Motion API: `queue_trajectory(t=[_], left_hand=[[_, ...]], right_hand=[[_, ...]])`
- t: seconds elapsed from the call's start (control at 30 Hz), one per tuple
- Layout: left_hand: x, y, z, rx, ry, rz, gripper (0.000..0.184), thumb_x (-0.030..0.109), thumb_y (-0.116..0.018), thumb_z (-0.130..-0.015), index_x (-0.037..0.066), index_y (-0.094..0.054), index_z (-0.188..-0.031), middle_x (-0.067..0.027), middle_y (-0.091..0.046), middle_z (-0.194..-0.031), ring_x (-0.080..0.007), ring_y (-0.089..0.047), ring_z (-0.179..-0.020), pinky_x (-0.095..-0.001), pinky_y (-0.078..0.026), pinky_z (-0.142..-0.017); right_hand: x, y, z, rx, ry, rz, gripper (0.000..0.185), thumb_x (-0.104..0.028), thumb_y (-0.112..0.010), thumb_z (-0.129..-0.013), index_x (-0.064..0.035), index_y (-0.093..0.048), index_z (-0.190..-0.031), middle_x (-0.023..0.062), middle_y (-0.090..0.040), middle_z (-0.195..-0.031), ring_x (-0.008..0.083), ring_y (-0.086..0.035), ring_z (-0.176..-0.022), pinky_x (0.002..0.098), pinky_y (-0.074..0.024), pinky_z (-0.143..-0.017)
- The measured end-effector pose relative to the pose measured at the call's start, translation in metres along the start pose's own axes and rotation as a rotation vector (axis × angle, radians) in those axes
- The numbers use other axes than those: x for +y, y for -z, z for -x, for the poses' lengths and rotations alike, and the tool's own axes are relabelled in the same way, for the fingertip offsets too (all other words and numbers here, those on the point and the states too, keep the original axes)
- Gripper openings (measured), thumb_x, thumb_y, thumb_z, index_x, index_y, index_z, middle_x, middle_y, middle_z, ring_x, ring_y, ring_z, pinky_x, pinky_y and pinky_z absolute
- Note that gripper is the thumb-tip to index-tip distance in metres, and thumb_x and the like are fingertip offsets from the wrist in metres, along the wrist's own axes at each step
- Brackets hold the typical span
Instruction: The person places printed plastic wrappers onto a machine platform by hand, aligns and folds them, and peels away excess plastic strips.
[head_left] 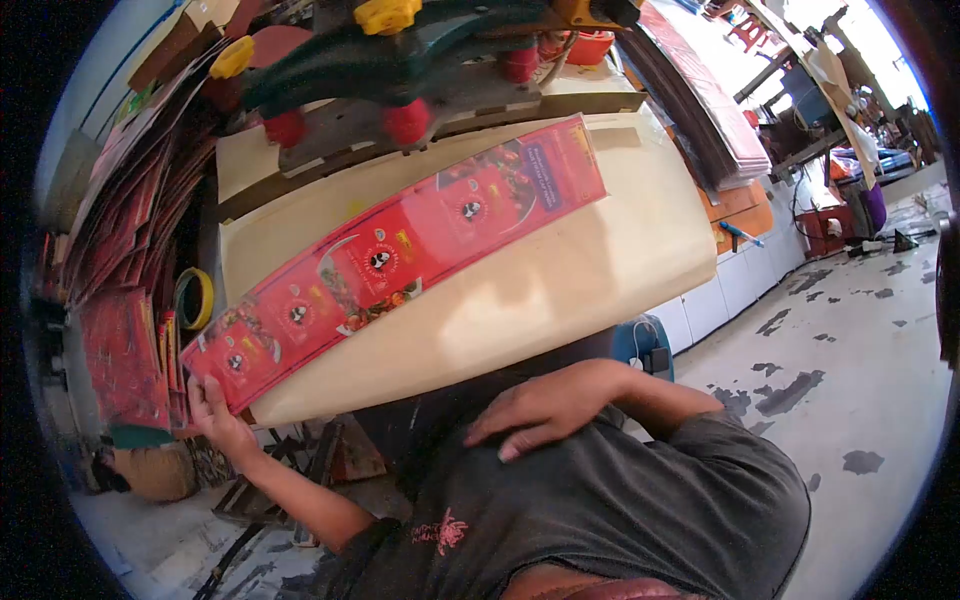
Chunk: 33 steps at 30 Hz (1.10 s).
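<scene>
A long red printed strip [400,255] with panda logos and food pictures lies slantwise across a cream-coloured work surface [480,330]. My left hand [215,415] grips its lower left corner at the surface's edge, fingers wrapped round it. The strip's far end reaches toward the upper right. My right hand [540,405] rests against the dark shirt at my chest, its fingers stretched out and holding nothing. A dark green machine part [350,55] with red and yellow knobs stands over the back of the surface.
Stacks of red printed sheets [125,350] stand at the left, with a yellow tape roll [194,299] beside them. At the upper right is another pile of sheets [705,110]. A blue pen [741,235] lies on an orange surface. The floor [860,330] has dark worn patches.
</scene>
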<state>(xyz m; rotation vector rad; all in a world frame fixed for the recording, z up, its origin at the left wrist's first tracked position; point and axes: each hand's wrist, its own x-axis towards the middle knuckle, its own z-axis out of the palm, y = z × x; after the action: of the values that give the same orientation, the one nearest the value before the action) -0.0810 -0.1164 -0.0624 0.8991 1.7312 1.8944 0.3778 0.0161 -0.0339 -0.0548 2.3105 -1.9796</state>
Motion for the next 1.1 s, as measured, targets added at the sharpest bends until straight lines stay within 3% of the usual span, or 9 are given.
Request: queue_trajectory(t=[0.1,0.17,0.27,0.33,0.37,0.43,0.53,0.7,1.1], left_hand=[[-0.013,0.011,0.002,0.102,-0.024,0.074,0.024,0.017,-0.062,-0.106,0.001,-0.059,-0.124,-0.0062,-0.065,-0.122,-0.0152,-0.060,-0.109,-0.0361,-0.049,-0.099],[-0.029,0.039,-0.002,0.067,-0.072,-0.007,0.024,0.015,-0.062,-0.106,0.004,-0.057,-0.127,-0.0075,-0.063,-0.125,-0.0182,-0.057,-0.115,-0.0411,-0.046,-0.105],[-0.029,0.035,0.002,0.070,-0.103,0.100,0.023,0.014,-0.062,-0.106,0.005,-0.057,-0.126,-0.0077,-0.063,-0.124,-0.0193,-0.057,-0.113,-0.0406,-0.046,-0.104],[-0.058,0.062,-0.008,0.179,-0.140,0.076,0.023,0.015,-0.063,-0.106,0.004,-0.056,-0.125,-0.0070,-0.063,-0.123,-0.0192,-0.057,-0.113,-0.0404,-0.046,-0.104],[-0.068,0.073,-0.010,0.083,-0.223,0.085,0.025,0.015,-0.063,-0.105,0.004,-0.056,-0.126,-0.0070,-0.063,-0.124,-0.0193,-0.058,-0.114,-0.0405,-0.047,-0.104],[-0.065,0.071,-0.010,-0.012,-0.308,0.092,0.026,0.016,-0.064,-0.105,0.003,-0.056,-0.127,-0.0070,-0.063,-0.125,-0.0194,-0.058,-0.114,-0.0405,-0.048,-0.103],[-0.033,0.035,-0.004,0.096,-0.188,0.140,0.028,0.019,-0.064,-0.106,0.001,-0.056,-0.127,-0.0070,-0.064,-0.124,-0.0187,-0.060,-0.112,-0.0385,-0.049,-0.099],[0.018,-0.016,-0.001,-0.024,0.035,-0.041,0.036,0.028,-0.062,-0.107,-0.003,-0.059,-0.126,-0.0063,-0.067,-0.117,-0.0132,-0.063,-0.101,-0.0317,-0.051,-0.094],[0.013,-0.042,-0.006,0.031,-0.124,-0.305,0.047,0.033,-0.060,-0.108,-0.004,-0.057,-0.137,-0.0103,-0.064,-0.132,-0.0155,-0.060,-0.114,-0.0314,-0.047,-0.102]], right_hand=[[-0.057,0.037,0.030,0.152,0.092,-0.272,0.040,-0.028,-0.059,-0.106,0.0025,-0.061,-0.133,0.0194,-0.070,-0.122,0.0286,-0.068,-0.115,0.0407,-0.0510,-0.103],[-0.070,0.046,0.059,0.775,0.030,-0.174,0.032,-0.022,-0.065,-0.102,0.0006,-0.066,-0.125,0.0107,-0.073,-0.112,0.0183,-0.070,-0.103,0.0337,-0.0537,-0.092],[-0.054,0.076,0.064,1.726,-0.006,0.653,0.043,-0.026,-0.079,-0.092,-0.0021,-0.063,-0.125,0.0100,-0.069,-0.114,0.0188,-0.066,-0.108,0.0334,-0.0524,-0.088],[-0.044,0.090,0.074,1.908,-0.174,1.005,0.050,-0.029,-0.080,-0.091,-0.0013,-0.062,-0.128,0.0118,-0.069,-0.118,0.0194,-0.065,-0.111,0.0347,-0.0527,-0.091],[-0.033,0.094,0.081,1.912,-0.165,1.010,0.050,-0.029,-0.080,-0.091,-0.0013,-0.062,-0.128,0.0118,-0.069,-0.118,0.0194,-0.065,-0.111,0.0347,-0.0527,-0.091],[-0.009,0.096,0.097,1.731,-0.020,0.228,0.049,-0.029,-0.077,-0.095,0.0015,-0.062,-0.130,0.0131,-0.069,-0.122,0.0188,-0.065,-0.112,0.0350,-0.0527,-0.095],[0.002,0.094,0.106,1.589,0.000,0.004,0.046,-0.026,-0.073,-0.099,0.0044,-0.061,-0.131,0.0131,-0.070,-0.120,0.0172,-0.065,-0.110,0.0341,-0.0516,-0.098],[0.006,0.095,0.115,1.624,0.046,-0.150,0.021,-0.024,-0.061,-0.106,-0.0039,-0.062,-0.100,-0.0001,-0.067,-0.087,0.0032,-0.060,-0.074,0.0215,-0.0492,-0.065],[0.008,0.092,0.111,1.663,0.006,-0.054,0.024,-0.023,-0.054,-0.109,-0.0024,-0.063,-0.101,-0.0034,-0.063,-0.088,0.0020,-0.054,-0.078,0.0191,-0.0436,-0.071]])
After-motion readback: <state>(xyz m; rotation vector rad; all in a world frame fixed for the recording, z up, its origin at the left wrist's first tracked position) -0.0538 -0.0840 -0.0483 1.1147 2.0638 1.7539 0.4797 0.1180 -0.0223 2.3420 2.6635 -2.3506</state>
